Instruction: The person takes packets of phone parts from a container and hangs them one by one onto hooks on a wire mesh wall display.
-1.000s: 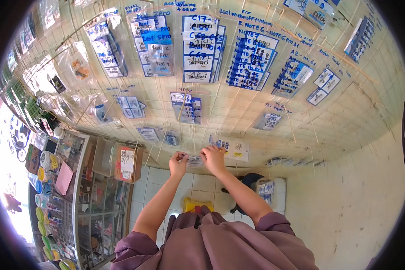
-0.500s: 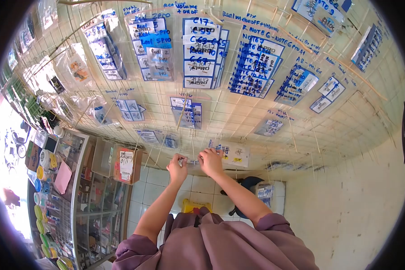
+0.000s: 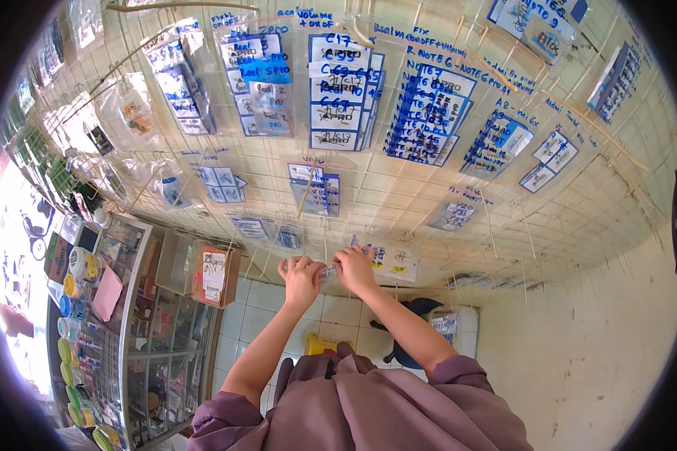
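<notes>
My left hand [image 3: 301,279] has its fingers bent together at a small clear packet [image 3: 326,273] low on the wire rack. Close by on the right, my right hand [image 3: 356,269] is closed at the other side of that packet, and what its fingertips pinch is too small to make out. Just right of this hand hangs a clear bag with yellow marks [image 3: 399,264]. Above the hands a bag of blue-edged labels [image 3: 314,192] hangs on the rack, and two small packets [image 3: 286,236] hang to the upper left.
The wire rack [image 3: 267,169] holds several labelled bags on long hooks. At the left stand a glass display case [image 3: 162,353], jars [image 3: 83,264] and a cardboard box [image 3: 212,275]. Below are a yellow object [image 3: 320,344] and a dark stool [image 3: 410,323] on the tiled floor.
My left hand has turned and moved slightly right, closer to my right hand, with its fingers now folded over. The whole view has shifted slightly.
</notes>
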A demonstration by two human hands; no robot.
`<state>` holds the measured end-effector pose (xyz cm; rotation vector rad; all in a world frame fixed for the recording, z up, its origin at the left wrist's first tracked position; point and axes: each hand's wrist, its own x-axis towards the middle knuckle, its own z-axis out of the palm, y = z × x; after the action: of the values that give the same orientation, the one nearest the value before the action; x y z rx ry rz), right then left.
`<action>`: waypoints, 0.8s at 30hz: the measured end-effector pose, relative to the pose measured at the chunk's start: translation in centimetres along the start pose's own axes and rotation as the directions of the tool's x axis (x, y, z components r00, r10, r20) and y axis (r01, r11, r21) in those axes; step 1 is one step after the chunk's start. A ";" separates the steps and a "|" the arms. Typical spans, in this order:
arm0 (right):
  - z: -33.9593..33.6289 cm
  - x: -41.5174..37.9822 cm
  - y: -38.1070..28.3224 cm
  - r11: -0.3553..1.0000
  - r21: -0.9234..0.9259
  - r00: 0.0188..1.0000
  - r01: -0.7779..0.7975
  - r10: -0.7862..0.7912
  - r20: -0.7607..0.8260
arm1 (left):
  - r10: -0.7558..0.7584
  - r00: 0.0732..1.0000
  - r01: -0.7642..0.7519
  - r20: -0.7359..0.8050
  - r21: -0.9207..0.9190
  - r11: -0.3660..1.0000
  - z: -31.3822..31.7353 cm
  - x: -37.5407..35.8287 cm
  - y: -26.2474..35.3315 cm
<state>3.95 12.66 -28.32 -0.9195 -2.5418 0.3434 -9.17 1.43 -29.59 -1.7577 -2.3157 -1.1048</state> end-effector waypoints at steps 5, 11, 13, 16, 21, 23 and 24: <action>-0.2 0.1 -0.2 1.000 0.004 1.000 0.002 -0.002 0.006 | -0.007 1.000 0.007 0.014 0.010 1.000 0.0 0.6 -0.1; 1.4 1.1 0.9 0.998 -0.045 0.998 0.037 -0.039 -0.045 | -0.046 0.999 0.048 -0.029 0.065 0.997 2.4 1.7 -1.9; 1.7 1.9 1.4 0.993 -0.107 0.998 0.044 -0.049 -0.048 | -0.025 0.999 0.028 -0.035 0.094 0.995 2.2 2.5 -2.1; 1.8 3.2 2.1 0.987 -0.148 0.994 0.059 -0.072 -0.079 | -0.029 0.999 0.033 -0.041 0.123 0.992 2.4 4.2 -2.7; 2.3 5.2 2.8 0.978 -0.208 0.992 0.011 -0.036 -0.117 | -0.013 1.000 0.018 -0.024 0.251 0.968 4.0 7.4 -3.7; 2.8 5.9 3.0 0.971 -0.238 0.990 -0.015 -0.019 -0.138 | -0.005 1.000 0.008 -0.013 0.265 0.964 4.7 8.4 -4.0; 3.1 6.3 3.1 0.960 -0.280 0.987 -0.012 -0.035 -0.159 | -0.001 1.000 0.002 -0.002 0.281 0.960 4.9 8.9 -4.1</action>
<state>-0.17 18.80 -30.36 -0.9885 -2.4806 -0.0984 -14.00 11.11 -31.57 -1.6482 -2.3339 -0.7299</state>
